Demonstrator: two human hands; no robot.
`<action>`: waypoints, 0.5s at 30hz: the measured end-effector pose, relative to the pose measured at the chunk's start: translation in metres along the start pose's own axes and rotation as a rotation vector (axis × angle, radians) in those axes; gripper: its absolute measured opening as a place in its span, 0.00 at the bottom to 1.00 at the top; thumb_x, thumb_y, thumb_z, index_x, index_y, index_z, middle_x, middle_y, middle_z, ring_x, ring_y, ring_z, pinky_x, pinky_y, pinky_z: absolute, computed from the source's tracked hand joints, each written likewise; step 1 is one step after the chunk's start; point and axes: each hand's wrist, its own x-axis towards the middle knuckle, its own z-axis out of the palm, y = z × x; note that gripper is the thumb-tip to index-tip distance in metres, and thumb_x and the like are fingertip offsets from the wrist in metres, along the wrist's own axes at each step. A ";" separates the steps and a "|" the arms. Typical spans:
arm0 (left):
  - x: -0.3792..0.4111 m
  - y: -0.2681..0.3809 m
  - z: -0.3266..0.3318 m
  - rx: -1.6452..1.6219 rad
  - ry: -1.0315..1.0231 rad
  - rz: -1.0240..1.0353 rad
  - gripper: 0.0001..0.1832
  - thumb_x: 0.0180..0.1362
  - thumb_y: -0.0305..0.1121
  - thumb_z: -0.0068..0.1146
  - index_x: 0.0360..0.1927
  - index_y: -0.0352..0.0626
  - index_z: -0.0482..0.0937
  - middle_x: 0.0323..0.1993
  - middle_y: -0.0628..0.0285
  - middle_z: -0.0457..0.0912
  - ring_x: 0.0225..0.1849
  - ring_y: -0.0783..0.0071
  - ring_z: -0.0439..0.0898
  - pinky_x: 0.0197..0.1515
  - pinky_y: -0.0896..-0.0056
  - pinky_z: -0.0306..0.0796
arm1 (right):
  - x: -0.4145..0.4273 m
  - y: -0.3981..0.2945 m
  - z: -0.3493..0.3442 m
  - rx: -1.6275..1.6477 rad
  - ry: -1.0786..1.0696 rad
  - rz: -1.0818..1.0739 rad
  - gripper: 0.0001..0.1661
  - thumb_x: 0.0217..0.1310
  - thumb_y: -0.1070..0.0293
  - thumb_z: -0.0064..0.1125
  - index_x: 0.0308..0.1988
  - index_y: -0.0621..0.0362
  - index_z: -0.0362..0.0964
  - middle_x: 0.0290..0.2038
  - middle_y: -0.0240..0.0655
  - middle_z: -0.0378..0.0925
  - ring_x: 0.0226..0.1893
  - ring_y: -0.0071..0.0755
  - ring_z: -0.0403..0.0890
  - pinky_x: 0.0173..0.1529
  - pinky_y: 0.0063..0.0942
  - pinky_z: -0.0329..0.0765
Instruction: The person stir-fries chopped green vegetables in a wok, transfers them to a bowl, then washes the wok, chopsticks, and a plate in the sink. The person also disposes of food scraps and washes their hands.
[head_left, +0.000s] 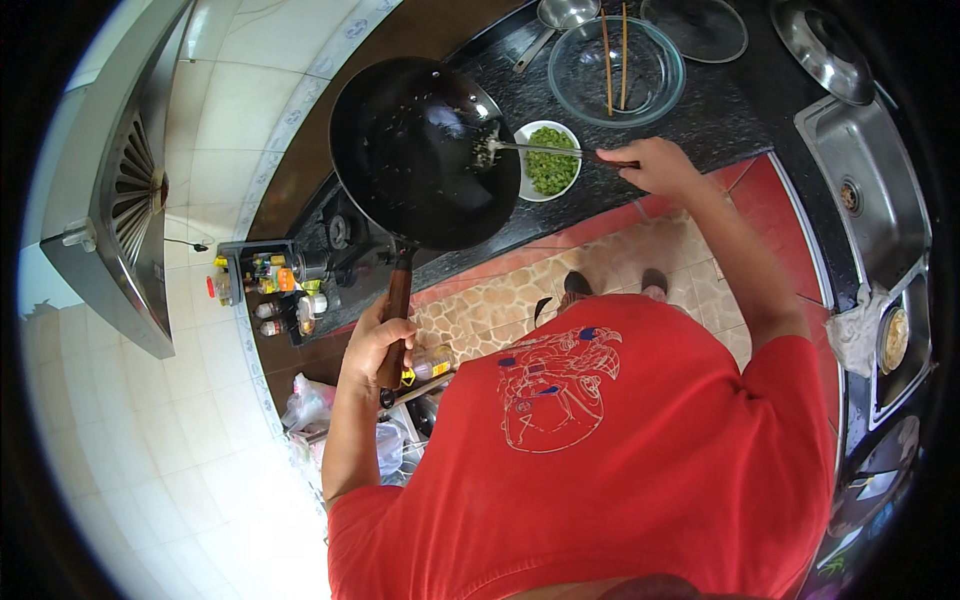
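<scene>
My left hand (379, 345) grips the wooden handle (396, 300) of a dark wok (420, 180), which is held up with its inside facing me. A few pale food scraps stick to the wok's inner wall. In my right hand (656, 169) is the dark handle of a metal wok spatula (544, 148). Its blade meets the wok's wall near the right rim, and whitish bits of food (486, 150) cling there. Beneath the spatula's shaft, a white bowl (527, 184) holds chopped green vegetables (551, 165) on the black stone counter (697, 112).
Across a glass bowl (555, 82) lie two chopsticks (608, 64), beside a small metal pan (566, 13) and a round lid (694, 30). A steel sink (885, 187) is at right. Seasoning bottles (281, 281) crowd the gas stove (349, 259); a range hood (120, 195) hangs left.
</scene>
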 end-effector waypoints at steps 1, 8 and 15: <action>-0.001 -0.002 0.001 -0.014 0.000 0.003 0.21 0.43 0.27 0.55 0.42 0.34 0.65 0.17 0.61 0.71 0.12 0.72 0.69 0.16 0.75 0.65 | -0.003 0.004 -0.001 -0.083 -0.020 -0.010 0.26 0.49 0.70 0.56 0.50 0.32 0.74 0.34 0.42 0.79 0.37 0.46 0.79 0.41 0.38 0.74; -0.008 -0.004 0.010 -0.030 0.046 0.000 0.17 0.42 0.27 0.55 0.38 0.36 0.66 0.16 0.62 0.71 0.10 0.73 0.69 0.13 0.77 0.64 | 0.010 0.014 0.001 0.030 0.160 -0.118 0.28 0.51 0.70 0.58 0.52 0.31 0.72 0.29 0.38 0.76 0.29 0.40 0.78 0.37 0.33 0.74; -0.016 -0.002 0.012 0.000 0.025 -0.003 0.19 0.42 0.27 0.55 0.39 0.34 0.66 0.16 0.61 0.71 0.10 0.72 0.69 0.13 0.75 0.64 | 0.039 -0.002 0.047 0.018 0.258 -0.152 0.28 0.52 0.71 0.57 0.54 0.35 0.71 0.28 0.41 0.73 0.28 0.46 0.76 0.34 0.36 0.73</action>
